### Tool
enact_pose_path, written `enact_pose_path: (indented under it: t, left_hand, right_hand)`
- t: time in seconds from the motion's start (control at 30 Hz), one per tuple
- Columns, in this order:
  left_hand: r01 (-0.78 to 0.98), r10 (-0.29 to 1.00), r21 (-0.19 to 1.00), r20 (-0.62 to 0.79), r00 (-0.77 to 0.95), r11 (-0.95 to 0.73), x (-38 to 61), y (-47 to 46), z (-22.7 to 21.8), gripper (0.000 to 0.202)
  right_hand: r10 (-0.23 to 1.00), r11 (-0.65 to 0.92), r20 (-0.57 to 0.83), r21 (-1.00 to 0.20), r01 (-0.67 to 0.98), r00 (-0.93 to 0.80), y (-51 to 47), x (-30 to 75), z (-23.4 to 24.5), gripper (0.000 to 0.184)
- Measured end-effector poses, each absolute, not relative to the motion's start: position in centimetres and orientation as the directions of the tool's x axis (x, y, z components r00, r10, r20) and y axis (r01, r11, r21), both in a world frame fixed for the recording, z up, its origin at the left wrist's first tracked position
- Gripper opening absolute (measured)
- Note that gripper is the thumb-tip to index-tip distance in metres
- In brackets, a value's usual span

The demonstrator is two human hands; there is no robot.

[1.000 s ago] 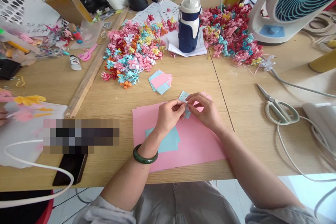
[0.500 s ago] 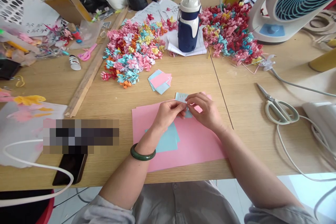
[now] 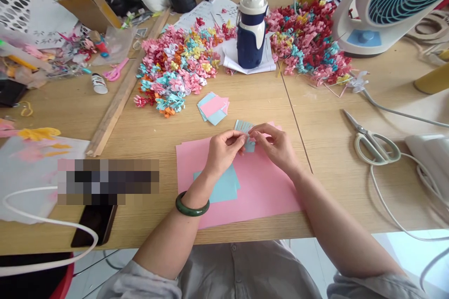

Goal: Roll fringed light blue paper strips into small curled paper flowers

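Note:
My left hand (image 3: 226,149) and my right hand (image 3: 275,145) meet over a pink sheet of paper (image 3: 266,191), thumbs and fingers pinched together. Between them is a small light blue piece of paper (image 3: 242,125) with fine lines across its upper part; its middle is hidden by the fingers. A green bangle circles my left wrist. Under my left forearm lie larger light blue sheets (image 3: 222,189), on top of the pink paper. Just beyond my hands rests a small stack of pink and blue paper pieces (image 3: 213,107).
Heaps of small curled, coloured pieces (image 3: 182,65) lie at the back, around a blue and white bottle (image 3: 251,32). Scissors (image 3: 372,142) and a fan (image 3: 365,32) stand at right. A wooden strip (image 3: 115,107) and a phone (image 3: 94,226) lie at left.
My fingertips have shifted slightly on the small light blue paper, and more of its lined upper part shows. The other things on the table have stayed in place.

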State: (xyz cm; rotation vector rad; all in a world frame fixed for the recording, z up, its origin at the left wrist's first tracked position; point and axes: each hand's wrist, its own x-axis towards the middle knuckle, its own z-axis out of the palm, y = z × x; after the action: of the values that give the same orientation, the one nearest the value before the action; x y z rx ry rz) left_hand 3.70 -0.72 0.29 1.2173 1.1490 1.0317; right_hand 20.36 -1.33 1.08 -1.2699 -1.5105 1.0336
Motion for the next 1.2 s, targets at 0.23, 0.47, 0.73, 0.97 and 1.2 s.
enact_pose_path:
  t: [0.23,0.47,0.73,0.97,1.2]
  left_hand:
    - [0.094,0.992,0.995,0.017,0.126,-0.029,3.81,-0.89,0.49,0.022]
    - [0.254,0.972,0.940,0.204,0.113,-0.227,3.95,-1.03,0.72,0.018]
    - [0.329,0.947,0.889,0.289,0.138,-0.319,3.92,-1.27,0.76,0.019]
    - [0.366,0.939,0.865,0.317,0.133,-0.344,3.92,-1.31,0.83,0.021]
    - [0.476,0.899,0.763,0.380,0.216,-0.437,3.66,-1.28,0.76,0.022]
  right_hand:
    - [0.992,0.089,0.066,-0.970,0.224,-0.106,-1.33,20.29,0.80,0.018]
    - [0.997,0.037,0.025,-0.985,0.169,-0.075,-1.32,20.21,0.64,0.014]
    - [0.994,-0.097,-0.103,-0.987,0.128,-0.039,-1.32,20.15,1.14,0.026]
    - [0.996,-0.059,-0.066,-0.993,0.107,-0.068,-1.40,20.13,1.10,0.029]
    - [0.989,-0.112,-0.117,-0.992,0.052,-0.093,-1.35,20.16,1.13,0.038]
